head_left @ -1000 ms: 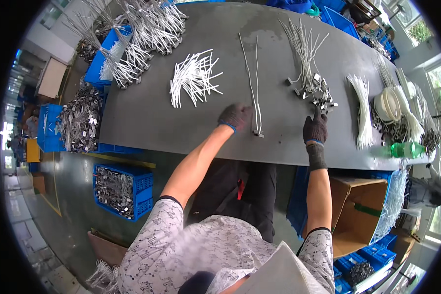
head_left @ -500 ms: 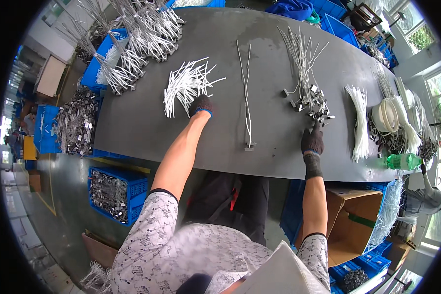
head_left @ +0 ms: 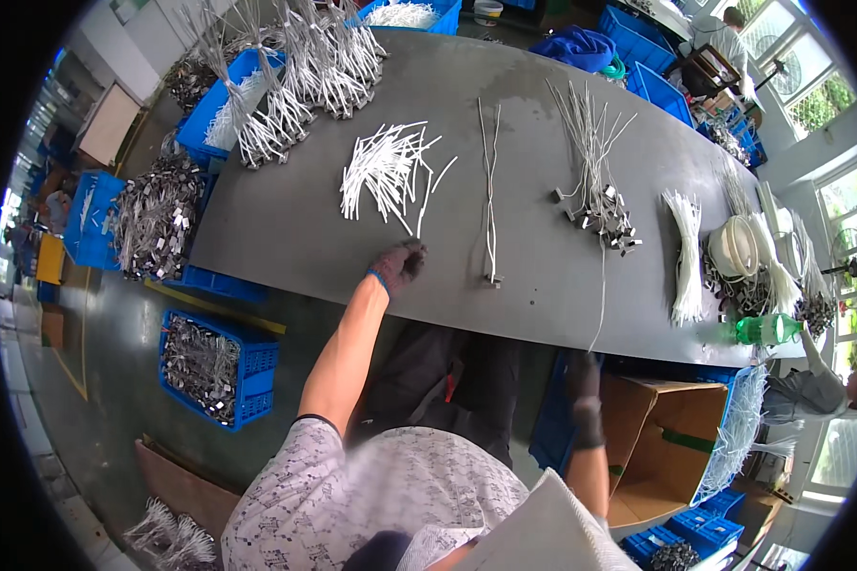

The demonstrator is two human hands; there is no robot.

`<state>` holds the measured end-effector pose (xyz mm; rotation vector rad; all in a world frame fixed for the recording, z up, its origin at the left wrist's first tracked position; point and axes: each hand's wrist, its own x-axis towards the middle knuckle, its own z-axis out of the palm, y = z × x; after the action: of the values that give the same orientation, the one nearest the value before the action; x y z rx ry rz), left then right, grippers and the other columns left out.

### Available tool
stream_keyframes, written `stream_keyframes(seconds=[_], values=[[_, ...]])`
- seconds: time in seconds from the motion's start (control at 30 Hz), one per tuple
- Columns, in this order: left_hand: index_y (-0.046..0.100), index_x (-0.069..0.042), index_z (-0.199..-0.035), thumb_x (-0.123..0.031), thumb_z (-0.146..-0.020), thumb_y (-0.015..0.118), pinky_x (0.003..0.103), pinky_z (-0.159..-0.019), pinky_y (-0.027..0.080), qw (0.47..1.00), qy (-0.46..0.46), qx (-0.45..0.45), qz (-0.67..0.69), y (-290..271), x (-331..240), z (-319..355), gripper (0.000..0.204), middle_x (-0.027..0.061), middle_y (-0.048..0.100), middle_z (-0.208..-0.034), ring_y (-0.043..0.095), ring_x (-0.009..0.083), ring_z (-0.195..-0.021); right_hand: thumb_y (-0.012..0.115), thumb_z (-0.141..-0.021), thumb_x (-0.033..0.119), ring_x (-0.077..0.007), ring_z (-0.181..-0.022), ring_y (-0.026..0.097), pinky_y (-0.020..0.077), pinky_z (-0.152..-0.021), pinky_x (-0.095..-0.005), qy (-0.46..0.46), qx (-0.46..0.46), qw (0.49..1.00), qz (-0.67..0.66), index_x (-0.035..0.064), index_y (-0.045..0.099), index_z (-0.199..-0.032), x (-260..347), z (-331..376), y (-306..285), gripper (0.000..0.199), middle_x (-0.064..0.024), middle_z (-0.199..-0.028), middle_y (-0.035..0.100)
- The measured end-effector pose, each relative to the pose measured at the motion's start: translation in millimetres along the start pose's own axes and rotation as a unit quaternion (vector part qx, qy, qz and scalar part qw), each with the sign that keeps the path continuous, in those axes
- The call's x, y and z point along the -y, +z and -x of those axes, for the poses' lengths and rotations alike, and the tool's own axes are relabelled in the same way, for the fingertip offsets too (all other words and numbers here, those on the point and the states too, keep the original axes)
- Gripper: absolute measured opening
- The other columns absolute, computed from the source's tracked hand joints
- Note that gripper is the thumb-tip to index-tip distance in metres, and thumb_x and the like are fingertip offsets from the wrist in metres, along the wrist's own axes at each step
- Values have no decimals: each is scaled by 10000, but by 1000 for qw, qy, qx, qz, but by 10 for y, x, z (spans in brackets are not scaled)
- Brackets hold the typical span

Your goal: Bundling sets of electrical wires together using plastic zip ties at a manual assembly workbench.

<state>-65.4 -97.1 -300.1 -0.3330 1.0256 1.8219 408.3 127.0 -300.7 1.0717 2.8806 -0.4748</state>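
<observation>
Compared with half a second ago, the left hand (head_left: pixel 400 266) has left the lower edge of the pile of white sleeve tubes (head_left: pixel 381 173) and come back toward the worktop's near edge. A couple of stray tubes (head_left: pixel 423 207) now straggle from the pile's right side down toward it. The right hand (head_left: pixel 582 376) was beside the connectors (head_left: pixel 609 221) of the loose wire bundle (head_left: pixel 588 143); now it is down past the near edge, blurred, and a single grey wire (head_left: pixel 603 295) stretches from the connectors to it.

The gloved left fingers are curled, and the stray tubes end right at the fingertips; I cannot tell whether they are pinched. The right hand appears to be grasping the near end of the grey wire, though blur hides the fingers.

The left hand is over the worktop (head_left: pixel 533 257), close to the near edge; the right hand is outside that edge, above the open cardboard box (head_left: pixel 671 438). Bare surface lies between the left hand and the pair of wires (head_left: pixel 490 190), which runs lengthwise in the middle, its dark connector toward the near edge. More bare surface separates this pair from the loose bundle. Toward the worktop's right end are a bundle of white strands (head_left: pixel 684 257) and a green bottle (head_left: pixel 769 329), the bottle near the edge.
</observation>
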Motion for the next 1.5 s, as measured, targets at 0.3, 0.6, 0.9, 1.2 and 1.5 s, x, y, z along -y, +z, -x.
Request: stream_keyframes(seconds=[0.3,0.6,0.9,1.2,1.5], values=[[557,-11,-1099,-11,-959,626,531,-922,590,989,-64,134,27,1450,1213,312,156,159,648,-1082,676,322,-1003,511,-930,179,-448,-928,678,548,-761,-527,162,94,981,-57,65,665,-1003,654,2286,652,205,-243,-946,696],[598,-27,-1108,-66,-1012,570,389,-739,642,960,264,89,37,2323,997,851,107,141,711,-988,737,263,-798,520,-925,186,-440,-946,690,558,-775,-530,115,124,986,8,59,674,-978,884,1935,201,207,-222,-966,715],[627,13,-1035,-132,-988,638,342,-764,624,942,165,210,-204,2077,856,1193,153,117,721,-944,731,199,-812,543,-915,190,-434,-933,697,563,-749,-529,106,121,987,-1,64,684,-988,814,2096,455,203,-224,-960,718],[638,-18,-944,-232,-1027,614,327,-707,615,905,105,255,-325,2046,1000,1476,230,88,726,-885,724,169,-790,606,-897,204,-411,-945,685,555,-774,-490,-15,12,998,-67,106,697,-1062,987,1413,82,212,-191,-1016,719],[679,-25,-1127,-175,-955,721,378,-808,623,930,72,313,-177,1768,383,1348,231,75,731,-947,738,217,-877,592,-1015,263,-96,-592,573,454,-548,-276,143,99,772,-612,-6,711,-1094,1623,1644,-824,305,-29,-698,641]])
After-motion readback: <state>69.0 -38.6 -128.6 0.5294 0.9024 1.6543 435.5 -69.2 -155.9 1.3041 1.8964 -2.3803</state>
